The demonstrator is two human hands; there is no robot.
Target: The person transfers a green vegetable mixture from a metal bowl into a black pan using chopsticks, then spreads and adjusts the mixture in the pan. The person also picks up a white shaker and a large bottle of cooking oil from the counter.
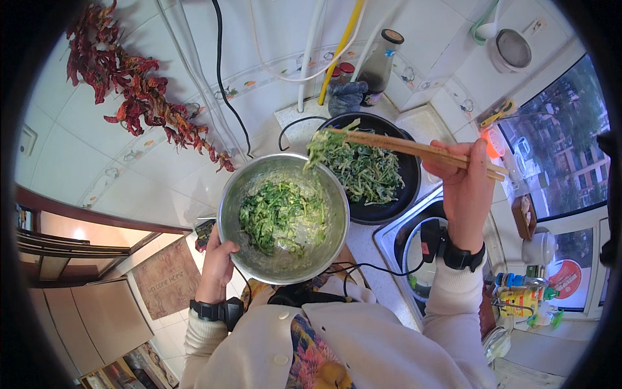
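Note:
My left hand (218,260) grips the rim of a stainless steel mixing bowl (284,267), thumb over the edge. Chopped leafy greens (265,211) coated in a pale batter lie in the bowl, with smears on its wall. My right hand (464,187) holds a pair of wooden chopsticks (403,146). Between their tips is a clump of coated greens (328,146), hanging above the gap where the bowl's rim overlaps the pan. A dark round pan (413,182) on the worktop holds a heap of flour-dusted greens (369,170).
A sink (384,236) with a basin in it lies to the right. Behind the pan stand a glass bottle (379,68) of dark liquid, red-lidded jars (346,72) and a grey cloth (346,97). Dried red chillies (141,92) hang on the tiled wall. A black cable (364,265) crosses before me.

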